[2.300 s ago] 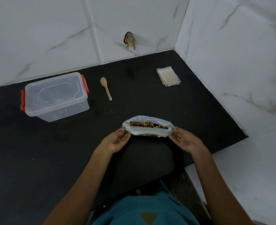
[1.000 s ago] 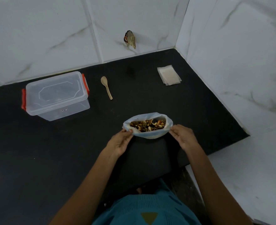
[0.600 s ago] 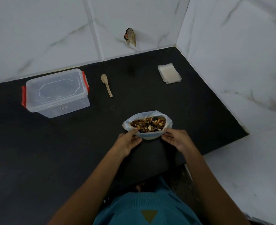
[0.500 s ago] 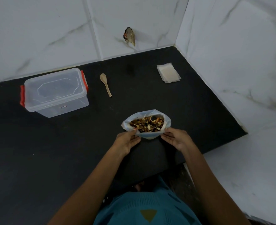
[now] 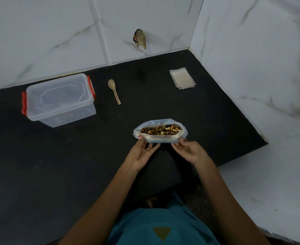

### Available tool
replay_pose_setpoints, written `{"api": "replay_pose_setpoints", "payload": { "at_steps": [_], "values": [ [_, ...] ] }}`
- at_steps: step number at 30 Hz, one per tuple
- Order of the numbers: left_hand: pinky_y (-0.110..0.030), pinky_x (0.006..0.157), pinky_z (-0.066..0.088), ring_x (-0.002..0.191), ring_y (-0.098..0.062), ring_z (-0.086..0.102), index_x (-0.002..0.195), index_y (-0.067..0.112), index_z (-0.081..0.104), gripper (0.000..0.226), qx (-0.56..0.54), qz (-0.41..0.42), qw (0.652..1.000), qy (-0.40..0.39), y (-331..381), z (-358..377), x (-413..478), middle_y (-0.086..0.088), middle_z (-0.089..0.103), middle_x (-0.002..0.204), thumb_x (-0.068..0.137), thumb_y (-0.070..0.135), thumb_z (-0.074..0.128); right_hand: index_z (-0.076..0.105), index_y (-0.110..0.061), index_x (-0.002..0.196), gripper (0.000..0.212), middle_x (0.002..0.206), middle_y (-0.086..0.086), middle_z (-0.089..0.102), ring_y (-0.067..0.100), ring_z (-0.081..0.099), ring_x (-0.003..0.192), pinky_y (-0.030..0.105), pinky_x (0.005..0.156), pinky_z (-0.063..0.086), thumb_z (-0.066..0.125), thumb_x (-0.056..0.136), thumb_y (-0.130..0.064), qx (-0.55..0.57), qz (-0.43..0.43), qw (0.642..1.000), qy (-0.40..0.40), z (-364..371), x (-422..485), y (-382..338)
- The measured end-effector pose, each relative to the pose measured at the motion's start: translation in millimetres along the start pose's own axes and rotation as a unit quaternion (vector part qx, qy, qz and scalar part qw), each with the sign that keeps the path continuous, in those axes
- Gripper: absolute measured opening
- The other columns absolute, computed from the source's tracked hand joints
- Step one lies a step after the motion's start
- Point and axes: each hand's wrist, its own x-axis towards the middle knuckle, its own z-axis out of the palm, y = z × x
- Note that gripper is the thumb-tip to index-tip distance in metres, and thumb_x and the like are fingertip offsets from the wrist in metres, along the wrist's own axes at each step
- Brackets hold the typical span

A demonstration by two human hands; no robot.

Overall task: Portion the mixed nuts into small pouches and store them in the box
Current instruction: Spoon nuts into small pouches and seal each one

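The lower body of the clear plastic bag of mixed nuts [image 5: 160, 139] was hidden behind its own rolled-down rim, so its depth could not be judged. The small label on the lidded clear plastic box with red clips [image 5: 59, 101] was too small to read, and nothing could be made out through its cloudy walls. A small brownish thing on the white marbled wall tile [image 5: 140, 38] was unclear. Both forearms ran out of the bottom edge.

The bag stood on the black countertop [image 5: 66, 165], near its front edge and right of centre, with its mouth spread into a long oval. The brown, tan and pale nuts [image 5: 160, 130] lay exposed inside it. The left hand [image 5: 142, 154] pinched the rim at the near left corner. The right hand [image 5: 189, 151] pinched it at the near right corner.

There was one bag, one box at the back left and one small wooden spoon [image 5: 114, 91] just right of the box. One stack of flat translucent pouches [image 5: 182, 80] lay at the back right, its number uncountable.
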Motion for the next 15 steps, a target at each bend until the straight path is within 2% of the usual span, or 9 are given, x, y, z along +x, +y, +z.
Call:
{"api": "replay_pose_setpoints", "payload": {
  "at_steps": [2, 4, 7, 10, 13, 15],
  "values": [
    [-0.054, 0.101, 0.033, 0.129, -0.031, 0.043, 0.135, 0.004, 0.039, 0.039, -0.031, 0.005, 1.000, -0.005, -5, 5, 0, -0.016, 0.049, 0.134, 0.099, 0.018, 0.039, 0.053, 0.000, 0.094, 0.018, 0.137, 0.019, 0.046, 0.027, 0.043, 0.129, 0.042, 0.108, 0.030, 0.036, 0.094, 0.007, 0.007, -0.019, 1.000, 0.002, -1, 1, 3],
    [-0.052, 0.103, 0.033, 0.130, -0.031, 0.042, 0.136, 0.003, 0.037, 0.039, -0.035, 0.024, 0.999, -0.004, -8, 7, 0, -0.018, 0.045, 0.139, 0.099, 0.016, 0.038, 0.053, 0.001, 0.095, 0.018, 0.135, 0.020, 0.047, 0.028, 0.044, 0.127, 0.041, 0.106, 0.033, 0.036, 0.093, 0.008, -0.012, -0.041, 0.999, 0.000, -2, 2, 4],
    [-0.046, 0.096, 0.040, 0.126, -0.027, 0.045, 0.131, 0.005, 0.042, 0.035, 0.000, 0.058, 0.998, -0.017, -12, 8, -3, -0.014, 0.050, 0.131, 0.097, 0.013, 0.043, 0.054, 0.001, 0.101, 0.016, 0.116, 0.020, 0.057, 0.028, 0.056, 0.110, 0.040, 0.095, 0.043, 0.047, 0.088, 0.007, -0.065, -0.061, 0.996, 0.007, -2, 0, 1],
    [-0.039, 0.092, 0.043, 0.110, -0.022, 0.053, 0.123, 0.005, 0.048, 0.031, 0.069, 0.079, 0.995, -0.001, -17, 10, -4, -0.013, 0.055, 0.120, 0.092, -0.001, 0.047, 0.056, -0.001, 0.102, 0.018, 0.099, 0.017, 0.061, 0.024, 0.060, 0.095, 0.037, 0.091, 0.048, 0.059, 0.085, 0.002, -0.107, -0.071, 0.991, 0.027, -3, -2, 1],
    [-0.031, 0.091, 0.044, 0.095, -0.017, 0.059, 0.128, -0.003, 0.046, 0.040, 0.113, 0.088, 0.989, 0.024, -23, 12, -1, -0.019, 0.054, 0.126, 0.089, -0.007, 0.051, 0.058, 0.000, 0.092, 0.011, 0.103, 0.019, 0.061, 0.021, 0.062, 0.093, 0.033, 0.086, 0.049, 0.061, 0.082, 0.005, -0.104, -0.072, 0.990, 0.057, -3, -3, 3],
    [-0.030, 0.092, 0.044, 0.093, -0.018, 0.059, 0.125, -0.007, 0.049, 0.037, 0.113, 0.070, 0.990, 0.044, -24, 13, -2, -0.019, 0.056, 0.120, 0.088, -0.008, 0.052, 0.058, 0.000, 0.092, 0.011, 0.107, 0.019, 0.060, 0.022, 0.062, 0.093, 0.034, 0.086, 0.050, 0.060, 0.083, 0.005, -0.121, -0.061, 0.989, 0.061, -4, -4, 2]
  ]
}}
